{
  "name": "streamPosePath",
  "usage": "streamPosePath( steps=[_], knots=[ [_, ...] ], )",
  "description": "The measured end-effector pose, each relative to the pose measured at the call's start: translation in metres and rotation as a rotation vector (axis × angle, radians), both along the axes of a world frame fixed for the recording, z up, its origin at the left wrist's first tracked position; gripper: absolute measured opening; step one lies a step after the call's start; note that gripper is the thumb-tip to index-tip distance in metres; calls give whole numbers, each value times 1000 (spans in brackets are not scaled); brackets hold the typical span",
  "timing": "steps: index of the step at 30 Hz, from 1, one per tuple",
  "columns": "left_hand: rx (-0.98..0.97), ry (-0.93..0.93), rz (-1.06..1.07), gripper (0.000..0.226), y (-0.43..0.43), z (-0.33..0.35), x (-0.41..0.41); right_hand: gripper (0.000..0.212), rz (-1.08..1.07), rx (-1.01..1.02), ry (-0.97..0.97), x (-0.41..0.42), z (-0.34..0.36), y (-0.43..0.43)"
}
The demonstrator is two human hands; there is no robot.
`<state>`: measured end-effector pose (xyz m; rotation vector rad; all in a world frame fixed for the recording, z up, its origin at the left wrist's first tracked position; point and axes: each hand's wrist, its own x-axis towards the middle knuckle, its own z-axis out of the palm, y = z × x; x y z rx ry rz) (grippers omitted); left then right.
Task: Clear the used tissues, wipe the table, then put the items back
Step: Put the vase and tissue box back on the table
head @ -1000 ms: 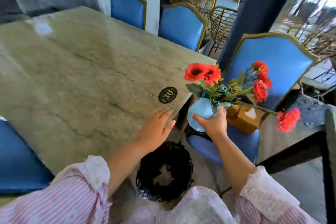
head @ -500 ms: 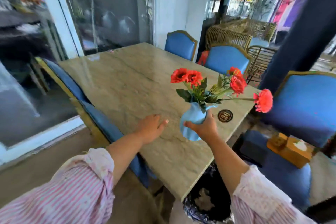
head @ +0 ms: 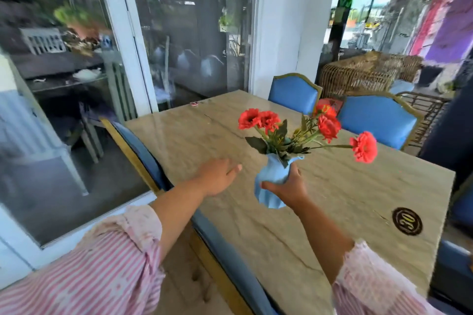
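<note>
The vase [head: 272,181], pale blue and ribbed, is over the middle of the table [head: 320,225], leaning a little to the left. Whether its base touches the top cannot be told. Red flowers [head: 258,119] with green leaves spread out of its mouth, and one long stem reaches far to the right. The right hand [head: 289,186] grips the vase from the right side, with fingers and thumb curled round its body. The left hand [head: 216,176] is just left of the vase, palm down with fingers straight and together, holding nothing, above the table's left edge. A round dark badge [head: 407,221] marked 30 lies on the near right corner. A small cap [head: 194,103] lies at the far end. Blue chairs [head: 378,123] line the right side, and another chair [head: 143,151] stands at the left edge under the left forearm. Both sleeves [head: 115,258] are pink-striped.
</note>
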<state>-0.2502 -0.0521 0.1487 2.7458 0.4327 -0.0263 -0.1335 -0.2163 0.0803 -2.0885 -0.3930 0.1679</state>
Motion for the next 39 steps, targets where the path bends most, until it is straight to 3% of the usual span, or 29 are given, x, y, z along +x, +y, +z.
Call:
streamPosePath(
  steps=[6, 13, 19, 22, 31, 39],
  knots=[
    [-125, -58, 26, 50, 108, 10, 35, 77, -17, 31, 56, 40, 5, 92],
    [-162, 36, -23, 55, 215, -25, 90, 72, -57, -18, 68, 75, -17, 188],
    [-119, 179, -190, 53, 302, -43, 144, 71, -203, -49, 98, 103, -28, 269],
    [-86, 216, -302, 56, 344, -40, 172, 83, -296, -42, 129, 120, -26, 311],
    [-28, 247, -454, 54, 398, -60, 250, 62, -475, 4, 177, 199, -27, 381],
    [127, 196, -486, 59, 398, -130, 308, 64, -548, 60, 221, 307, -53, 404]
  ],
)
